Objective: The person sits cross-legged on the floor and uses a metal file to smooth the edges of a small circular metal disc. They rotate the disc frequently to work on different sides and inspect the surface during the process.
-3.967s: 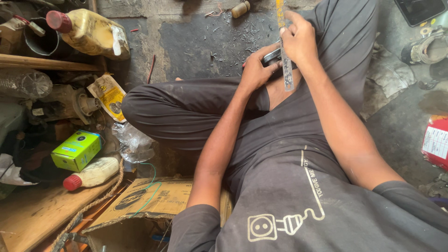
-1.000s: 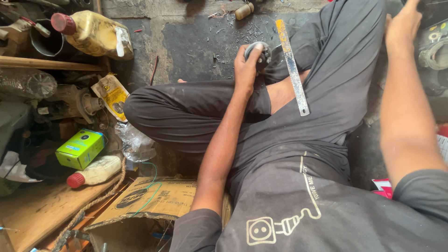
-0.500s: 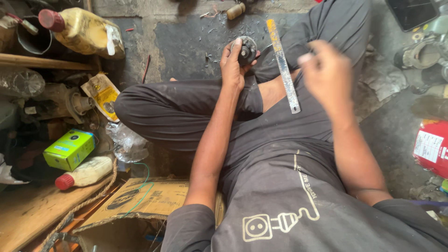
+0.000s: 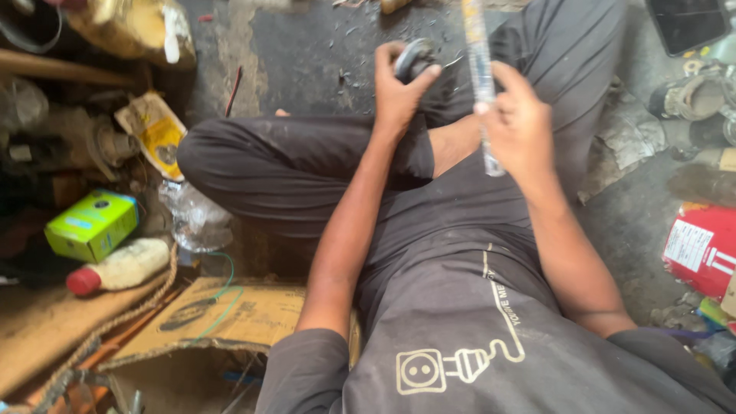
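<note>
While sitting cross-legged on the floor: round dark metal part (image 4: 415, 58) gripped in left hand (image 4: 399, 92), flat metal strip (image 4: 481, 77) pinched in right hand (image 4: 521, 126).

Compared with half a second back, right hand now closed on the strip, lifted off the lap and held upright just beside the round part. Left hand same grip, out past the knee. Green box (image 4: 92, 225) and red-capped bottle (image 4: 119, 267) well off to the left.

I sit on the stained concrete floor (image 4: 307, 46) of a cluttered repair workshop: oil jug (image 4: 130, 27) at 11 o'clock, worn cardboard (image 4: 230, 314) at 7, rope (image 4: 107, 326) alongside.
</note>
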